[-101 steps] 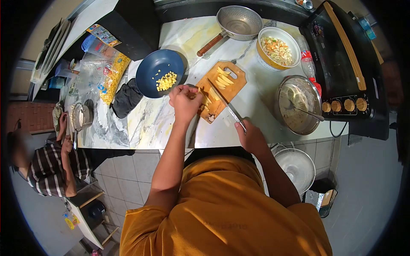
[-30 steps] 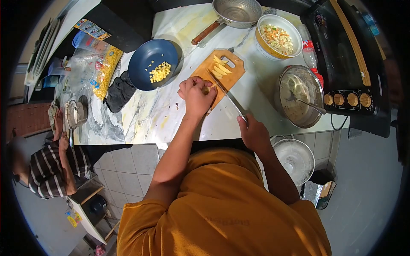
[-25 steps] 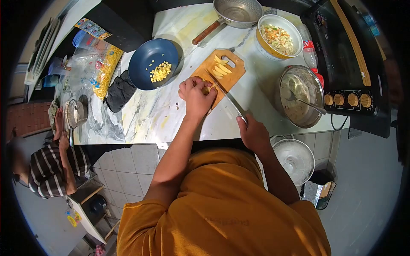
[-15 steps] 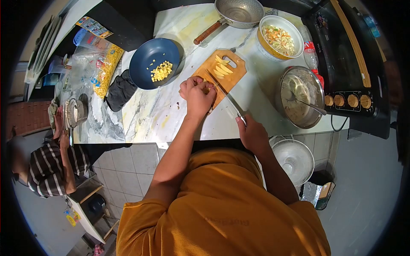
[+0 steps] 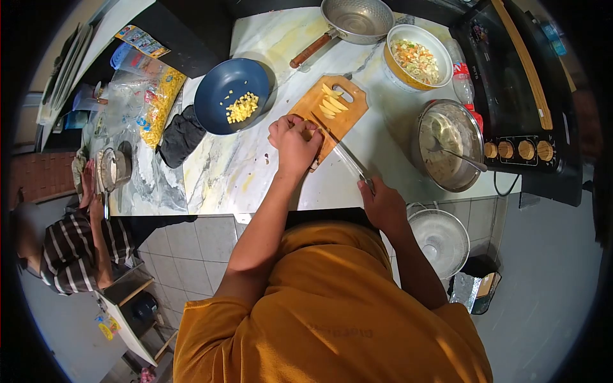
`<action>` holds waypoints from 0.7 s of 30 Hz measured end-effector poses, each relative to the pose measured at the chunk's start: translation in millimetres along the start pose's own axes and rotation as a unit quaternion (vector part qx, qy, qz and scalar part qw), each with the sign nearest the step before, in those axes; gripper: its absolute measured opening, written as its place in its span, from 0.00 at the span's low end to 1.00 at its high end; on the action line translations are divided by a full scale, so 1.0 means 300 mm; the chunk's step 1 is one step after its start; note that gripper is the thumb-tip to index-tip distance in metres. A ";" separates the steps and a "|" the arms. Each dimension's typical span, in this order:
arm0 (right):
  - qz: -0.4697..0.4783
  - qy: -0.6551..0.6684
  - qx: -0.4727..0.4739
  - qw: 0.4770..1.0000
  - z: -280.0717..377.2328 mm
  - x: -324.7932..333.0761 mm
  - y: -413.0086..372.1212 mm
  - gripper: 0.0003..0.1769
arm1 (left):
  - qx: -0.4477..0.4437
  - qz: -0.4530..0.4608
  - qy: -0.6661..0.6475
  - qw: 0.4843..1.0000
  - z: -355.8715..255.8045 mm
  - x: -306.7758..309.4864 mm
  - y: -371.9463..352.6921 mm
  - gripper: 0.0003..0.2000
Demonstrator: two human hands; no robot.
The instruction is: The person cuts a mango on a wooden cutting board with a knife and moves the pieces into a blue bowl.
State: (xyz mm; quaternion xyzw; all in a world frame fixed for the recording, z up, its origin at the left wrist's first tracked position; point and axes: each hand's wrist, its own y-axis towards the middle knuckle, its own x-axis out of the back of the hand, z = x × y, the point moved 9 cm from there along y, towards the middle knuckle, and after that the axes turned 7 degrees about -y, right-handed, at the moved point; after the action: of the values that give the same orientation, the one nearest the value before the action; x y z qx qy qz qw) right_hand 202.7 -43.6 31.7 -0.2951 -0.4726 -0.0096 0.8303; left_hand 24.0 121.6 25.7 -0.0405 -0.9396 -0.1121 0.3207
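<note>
My left hand (image 5: 294,142) presses down on yellow potato strips at the near end of a wooden cutting board (image 5: 341,121); the strips are mostly hidden under my fingers. My right hand (image 5: 383,203) grips the handle of a long knife (image 5: 345,153), whose blade lies across the board right beside my left fingers. More yellow potato slices (image 5: 331,103) lie at the board's far end. A dark blue plate (image 5: 231,104) with diced yellow cubes (image 5: 241,107) sits to the left of the board.
A steel pan (image 5: 357,19), a yellow bowl of chopped vegetables (image 5: 418,56), a steel pot with a spoon (image 5: 450,152) and a black oven (image 5: 517,96) stand on the marble counter. Bags of pasta (image 5: 153,102) lie left. Another person in stripes (image 5: 70,246) sits lower left.
The knife has drawn back toward me along the board, and my right hand has dropped slightly lower. My left hand stays on the strips.
</note>
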 end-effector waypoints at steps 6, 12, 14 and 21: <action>-0.045 0.009 0.007 0.999 0.011 -0.007 0.009 0.20 | -0.001 -0.013 -0.027 1.000 -0.015 0.038 0.007 0.07; -0.058 -0.025 0.019 0.998 0.010 -0.018 0.027 0.19 | -0.049 0.030 -0.045 0.997 -0.036 0.057 0.015 0.10; -0.078 -0.024 0.047 0.996 0.023 -0.009 0.027 0.21 | -0.081 0.060 -0.023 0.995 -0.059 0.051 0.015 0.11; -0.086 -0.022 0.050 0.995 0.043 0.011 0.022 0.21 | -0.116 0.089 0.034 0.989 -0.080 0.044 0.039 0.15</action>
State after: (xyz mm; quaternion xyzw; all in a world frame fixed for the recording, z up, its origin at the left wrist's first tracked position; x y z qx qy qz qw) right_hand 196.4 -30.8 35.9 -0.2112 -0.5147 -0.0509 0.8294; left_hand 29.5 127.2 54.6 -0.1575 -0.9014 -0.1924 0.3546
